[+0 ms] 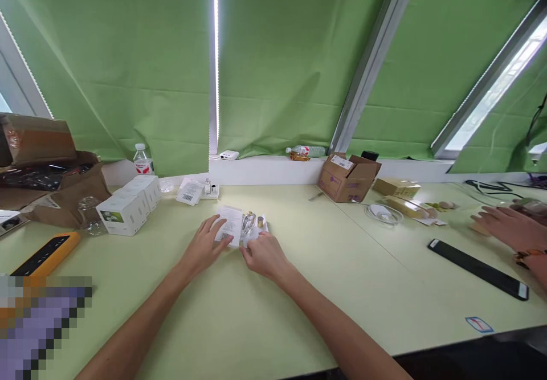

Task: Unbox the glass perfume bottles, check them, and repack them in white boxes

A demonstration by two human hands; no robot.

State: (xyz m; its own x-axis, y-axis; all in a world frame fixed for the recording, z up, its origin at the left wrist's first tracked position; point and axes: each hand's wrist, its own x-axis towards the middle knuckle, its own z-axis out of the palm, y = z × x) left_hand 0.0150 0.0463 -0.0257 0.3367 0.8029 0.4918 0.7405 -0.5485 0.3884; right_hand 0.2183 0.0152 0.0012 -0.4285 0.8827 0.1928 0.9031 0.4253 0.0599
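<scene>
In front of me on the table lies an opened white box, its printed lid (231, 223) folded out to the left with a barcode on it. The box's inner tray (260, 233) holds a clear glass bottle (248, 223) and a small gold cap (260, 221). My left hand (205, 242) rests on the lid with fingers spread. My right hand (265, 253) is closed at the near right edge of the tray, its fingertips partly hidden. Just behind stands a similar opened white box (189, 191) with a small bottle (208, 186) in it.
White boxes (123, 213), a plastic bottle (143, 160) and an orange-black power strip (47, 254) are at left. Rightward are a cardboard box (348, 179), a white cable (383, 215), yellow boxes (396, 187) and a black phone (478, 269). Another person's hand (502, 226) is at far right.
</scene>
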